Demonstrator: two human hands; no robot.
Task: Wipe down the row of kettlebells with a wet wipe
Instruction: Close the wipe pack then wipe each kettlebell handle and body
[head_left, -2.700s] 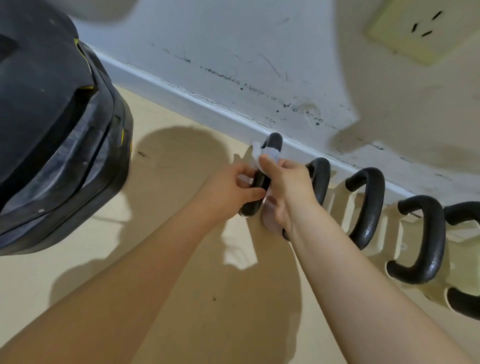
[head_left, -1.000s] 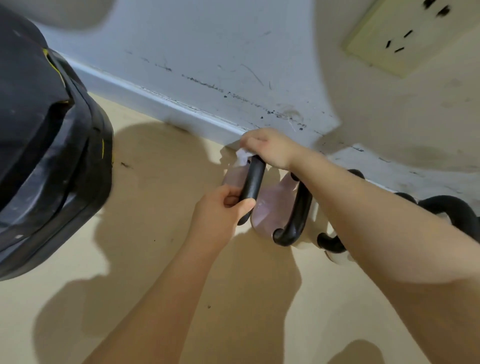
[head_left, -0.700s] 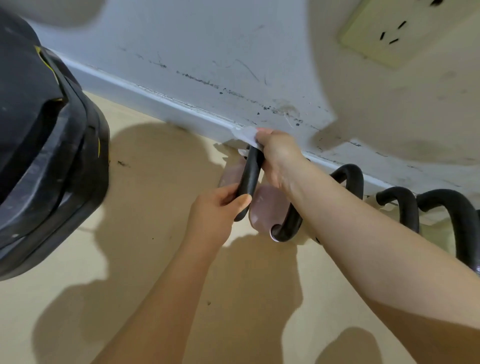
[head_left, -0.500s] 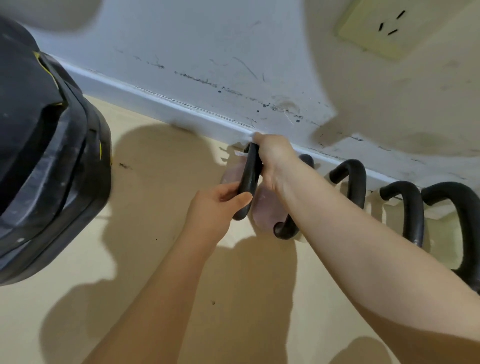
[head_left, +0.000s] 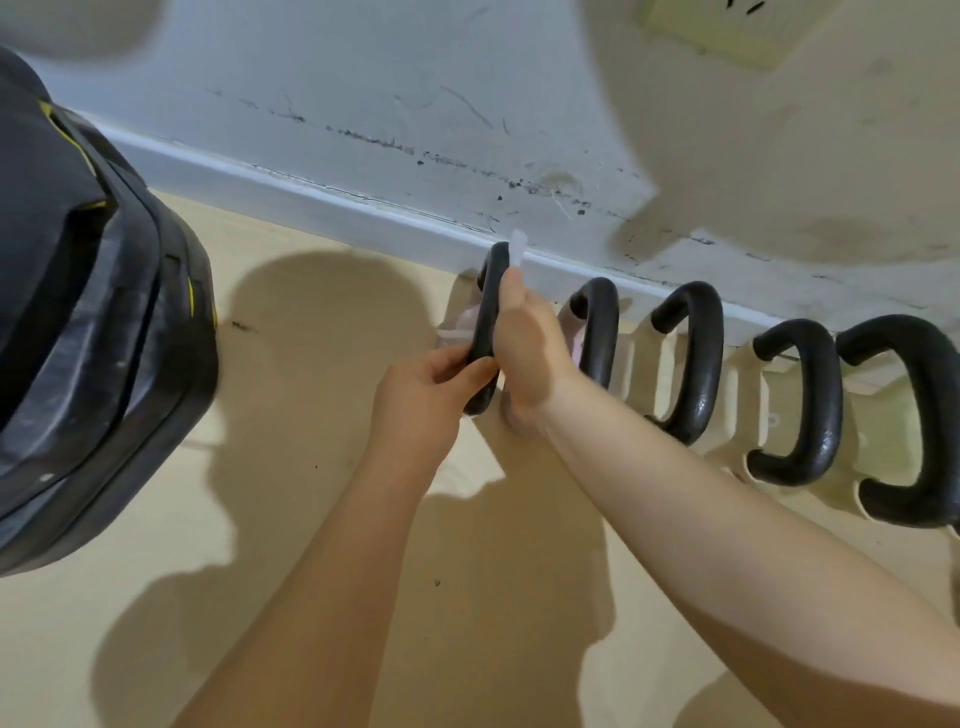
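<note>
The leftmost kettlebell handle (head_left: 488, 322), running near-to-far, is pinched by the left hand (head_left: 426, 395); the wet wipe (head_left: 518, 249) is clasped in the right hand (head_left: 527, 353) (remaining kettlebells (head_left: 691, 364) lie rightward).

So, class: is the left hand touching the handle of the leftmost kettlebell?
Touching. In the head view the left hand pinches the lower part of the leftmost kettlebell handle, fingers wrapped onto it.

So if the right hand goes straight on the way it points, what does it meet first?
Probably the baseboard of the wall: the right hand, holding the wet wipe against the first kettlebell handle, points that way. Depth unclear.
</note>
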